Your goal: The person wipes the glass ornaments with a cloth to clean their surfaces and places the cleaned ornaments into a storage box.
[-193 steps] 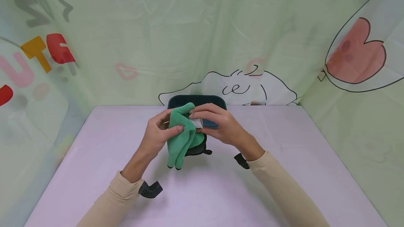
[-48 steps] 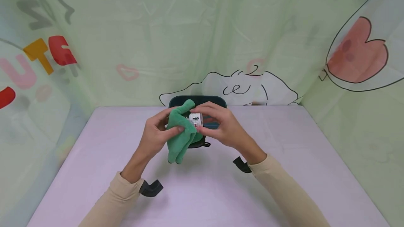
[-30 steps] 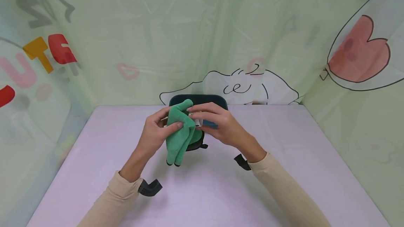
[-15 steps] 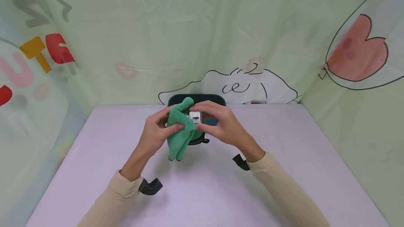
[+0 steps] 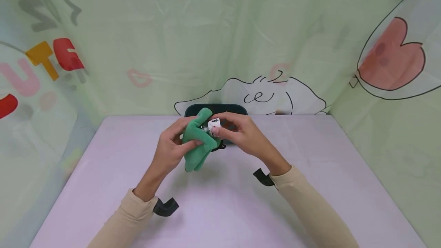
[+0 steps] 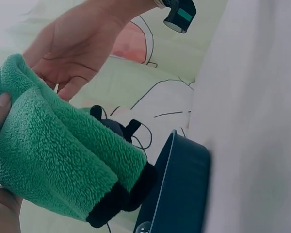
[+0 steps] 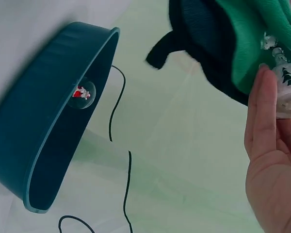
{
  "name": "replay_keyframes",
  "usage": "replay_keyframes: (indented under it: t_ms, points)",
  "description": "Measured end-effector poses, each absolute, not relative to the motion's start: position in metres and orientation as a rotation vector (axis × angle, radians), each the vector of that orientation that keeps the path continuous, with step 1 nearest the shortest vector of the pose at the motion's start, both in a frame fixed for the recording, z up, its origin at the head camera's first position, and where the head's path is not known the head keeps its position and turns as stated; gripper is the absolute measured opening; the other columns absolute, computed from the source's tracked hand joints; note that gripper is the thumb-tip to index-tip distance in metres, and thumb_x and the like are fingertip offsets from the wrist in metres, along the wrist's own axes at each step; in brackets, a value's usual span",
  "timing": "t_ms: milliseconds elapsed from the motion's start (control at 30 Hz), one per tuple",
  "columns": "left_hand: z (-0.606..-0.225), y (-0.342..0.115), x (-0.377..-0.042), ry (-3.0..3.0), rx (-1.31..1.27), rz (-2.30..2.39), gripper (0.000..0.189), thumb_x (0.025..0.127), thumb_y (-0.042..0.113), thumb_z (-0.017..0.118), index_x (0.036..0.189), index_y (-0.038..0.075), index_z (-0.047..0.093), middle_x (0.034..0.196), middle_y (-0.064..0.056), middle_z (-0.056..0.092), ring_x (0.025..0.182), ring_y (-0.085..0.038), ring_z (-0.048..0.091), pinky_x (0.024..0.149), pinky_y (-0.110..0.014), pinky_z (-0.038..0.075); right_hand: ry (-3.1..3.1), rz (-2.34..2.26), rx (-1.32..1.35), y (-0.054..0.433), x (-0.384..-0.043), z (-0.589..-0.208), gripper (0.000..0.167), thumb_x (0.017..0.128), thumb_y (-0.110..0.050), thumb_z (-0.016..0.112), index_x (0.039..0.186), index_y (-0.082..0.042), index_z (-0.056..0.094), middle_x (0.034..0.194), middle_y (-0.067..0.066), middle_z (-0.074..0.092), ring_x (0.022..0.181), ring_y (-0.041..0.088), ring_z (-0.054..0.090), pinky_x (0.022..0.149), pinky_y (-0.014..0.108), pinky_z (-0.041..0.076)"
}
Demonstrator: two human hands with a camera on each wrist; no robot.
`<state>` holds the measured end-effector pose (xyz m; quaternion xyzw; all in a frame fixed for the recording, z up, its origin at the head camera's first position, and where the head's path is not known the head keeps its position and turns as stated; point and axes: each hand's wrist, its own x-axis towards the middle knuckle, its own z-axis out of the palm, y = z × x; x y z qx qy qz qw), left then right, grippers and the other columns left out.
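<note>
My left hand (image 5: 170,139) grips a fuzzy green cloth (image 5: 198,146) with its thumb on the front. Dark ends show on the cloth (image 6: 72,155) in the left wrist view, and a dark panel with a black loop (image 7: 161,51) hangs beside it in the right wrist view. My right hand (image 5: 242,131) pinches a small white ornament (image 5: 214,126) printed with a dark tree, its clear glassy end pointing into the cloth's folds. Both hands are raised over the table, side by side. The green cloth covers part of the left fingers.
A deep teal basin (image 5: 216,107) stands behind the hands by the back curtain. In it lies a clear ball (image 7: 81,93) with a small red and white figure. The pale table (image 5: 220,209) spreads around, with printed curtains (image 5: 155,41) on the sides.
The right fingers shift about the white ornament, which turns and now tilts, with the thumb over its front. The cloth stays in the left hand, its lower end drawn up somewhat.
</note>
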<state>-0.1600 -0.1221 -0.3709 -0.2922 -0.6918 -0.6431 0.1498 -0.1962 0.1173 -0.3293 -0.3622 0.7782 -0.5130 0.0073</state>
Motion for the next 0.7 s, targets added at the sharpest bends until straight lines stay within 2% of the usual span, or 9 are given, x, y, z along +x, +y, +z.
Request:
replay_keyframes:
  t_ms: [100, 233, 467, 700]
  points:
    - [-0.3716, -0.1213, -0.1594, -1.983, -0.859, -1.829, 0.057, 0.084, -0.012, 0.075, 0.137, 0.001, 0.06, 0.132, -0.013, 0.061, 0.12, -0.023, 0.059, 0.092, -0.034, 0.058, 2.428, -1.583, -1.038, 0.1177, -0.1955, -0.3265, 0.027, 0.098, -0.027, 0.069, 0.122, -0.015, 0.071, 0.099, 0.002, 0.072, 0.079, 0.018, 0.07, 0.074, 0.035, 0.06]
    - [-0.3726, -0.121, -0.1592, -1.977, -0.865, -1.808, 0.056, 0.083, -0.014, 0.075, 0.136, 0.0, 0.061, 0.134, -0.014, 0.061, 0.124, -0.022, 0.058, 0.092, -0.034, 0.058, 2.412, -1.562, -1.016, 0.1182, -0.1959, -0.3251, 0.026, 0.098, -0.026, 0.071, 0.122, -0.016, 0.071, 0.101, 0.001, 0.071, 0.085, 0.019, 0.069, 0.077, 0.034, 0.059]
    - [-0.374, -0.1218, -0.1599, -1.959, -0.854, -1.803, 0.056, 0.083, -0.012, 0.076, 0.136, -0.001, 0.061, 0.133, -0.016, 0.062, 0.121, -0.021, 0.061, 0.091, -0.035, 0.058, 2.369, -1.614, -1.248, 0.1157, -0.1955, -0.3292, 0.034, 0.093, -0.014, 0.075, 0.127, -0.014, 0.069, 0.109, 0.0, 0.068, 0.095, 0.021, 0.066, 0.084, 0.04, 0.061]
    - [-0.3724, -0.1247, -0.1612, -1.955, -0.784, -1.857, 0.055, 0.086, -0.005, 0.078, 0.138, 0.003, 0.061, 0.126, -0.009, 0.067, 0.106, -0.019, 0.067, 0.086, -0.031, 0.06, 2.379, -1.641, -1.465, 0.1151, -0.1947, -0.333, 0.042, 0.09, -0.006, 0.078, 0.13, -0.01, 0.067, 0.124, 0.003, 0.063, 0.107, 0.019, 0.064, 0.088, 0.037, 0.06]
